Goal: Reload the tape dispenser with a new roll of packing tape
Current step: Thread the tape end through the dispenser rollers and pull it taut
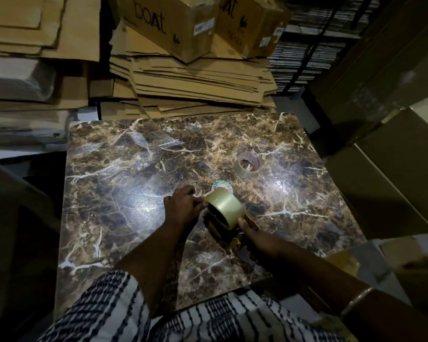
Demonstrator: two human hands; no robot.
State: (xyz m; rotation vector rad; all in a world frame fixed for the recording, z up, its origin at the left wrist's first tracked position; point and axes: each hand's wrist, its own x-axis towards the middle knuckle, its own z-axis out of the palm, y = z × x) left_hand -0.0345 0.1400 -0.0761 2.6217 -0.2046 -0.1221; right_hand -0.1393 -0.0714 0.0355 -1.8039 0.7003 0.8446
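- Marble-patterned tabletop bore the tape dispenser, steadied in my closed right hand.
- Full packing tape roll sat mounted; my left hand pinched near its edge, probably freeing the end.
- Spent roll lay aside.

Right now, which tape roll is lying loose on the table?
The nearly used-up roll, flat and untouched at the far right. The full roll sits on the dispenser between both hands.

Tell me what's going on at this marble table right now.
A person is fitting a full roll of clear packing tape onto a tape dispenser. The right hand steadies the dispenser while the left hand works at the roll's left side, seemingly at the tape's end. A nearly used-up roll lies apart on the marble table.
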